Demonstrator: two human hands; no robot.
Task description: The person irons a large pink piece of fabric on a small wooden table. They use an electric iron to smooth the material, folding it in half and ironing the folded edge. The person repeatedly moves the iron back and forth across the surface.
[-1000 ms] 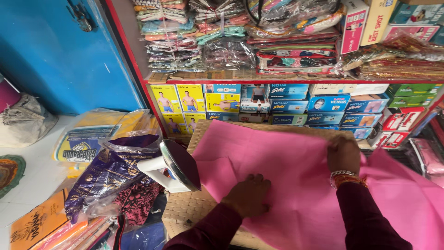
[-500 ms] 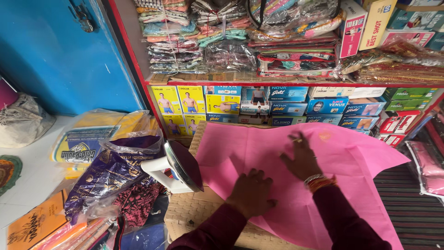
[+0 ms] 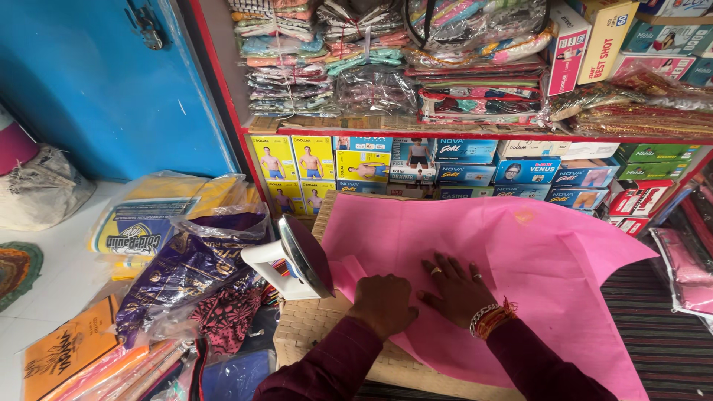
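A large pink cloth lies spread over a woven straw pad. My left hand is curled tight on the cloth's near left edge, beside a small folded corner. Just to its right, my right hand lies flat on the cloth with fingers spread, rings on the fingers and bangles at the wrist. A white electric iron stands upright on its heel at the pad's left edge, a short way left of my left hand and touched by neither hand.
Plastic-wrapped fabric packets and a yellow bag are piled left of the pad. Red shelves behind hold boxed garments and bundled cloth. A blue door stands at far left, and a striped mat lies at right.
My right hand has slid left across the pink cloth, from its far right part to beside my left hand. The left hand and iron stayed put.
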